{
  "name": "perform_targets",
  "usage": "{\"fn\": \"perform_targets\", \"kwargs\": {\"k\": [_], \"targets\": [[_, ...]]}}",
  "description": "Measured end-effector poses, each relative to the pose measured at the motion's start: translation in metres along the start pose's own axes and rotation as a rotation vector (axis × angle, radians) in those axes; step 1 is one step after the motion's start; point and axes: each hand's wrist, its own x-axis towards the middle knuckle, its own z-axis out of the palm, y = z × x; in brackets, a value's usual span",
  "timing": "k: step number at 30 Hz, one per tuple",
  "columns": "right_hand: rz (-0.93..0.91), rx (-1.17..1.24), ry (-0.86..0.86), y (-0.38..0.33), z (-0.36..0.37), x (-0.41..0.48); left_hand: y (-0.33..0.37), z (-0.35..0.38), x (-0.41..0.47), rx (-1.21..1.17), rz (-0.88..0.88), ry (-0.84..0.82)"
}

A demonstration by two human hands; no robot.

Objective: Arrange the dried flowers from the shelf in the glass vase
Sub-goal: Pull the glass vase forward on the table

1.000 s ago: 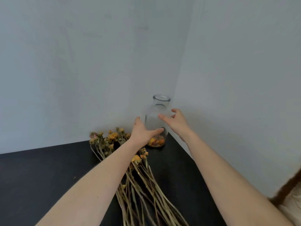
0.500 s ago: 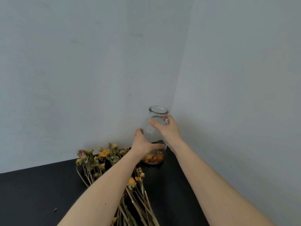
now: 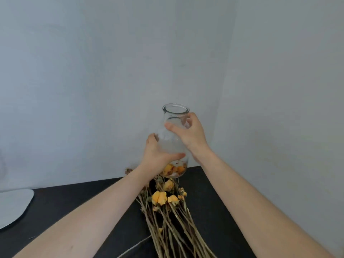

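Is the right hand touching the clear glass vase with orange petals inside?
Touching. In the head view the right hand has its fingers curled round the neck of the clear glass vase.

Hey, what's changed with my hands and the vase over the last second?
Both hands took hold of the glass vase: the left hand now grips its lower body, the right hand its neck; a second ago they were open around it. The dried flowers stayed lying on the dark shelf.

Clear glossy glass vase (image 3: pixel 173 146), brittle dried flowers (image 3: pixel 167 198) on woody stems, matt black shelf (image 3: pixel 214 211), smooth matt wall (image 3: pixel 111 71)
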Motion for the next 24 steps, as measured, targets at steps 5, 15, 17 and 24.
{"fn": "perform_targets", "kwargs": {"k": [5,15,17,24], "targets": [[-0.058,0.078,-0.126,-0.049,0.039,-0.049,0.007,-0.074,-0.061,0.042,-0.018,0.116],[-0.013,0.201,-0.319,-0.084,0.107,-0.177,-0.029,-0.172,-0.198,0.074,-0.116,0.174],[0.010,0.204,-0.351,-0.087,0.113,-0.198,-0.036,-0.181,-0.220,0.075,-0.106,0.177],[0.051,0.162,-0.389,-0.087,0.124,-0.246,-0.054,-0.191,-0.271,0.049,-0.136,0.208]]}}
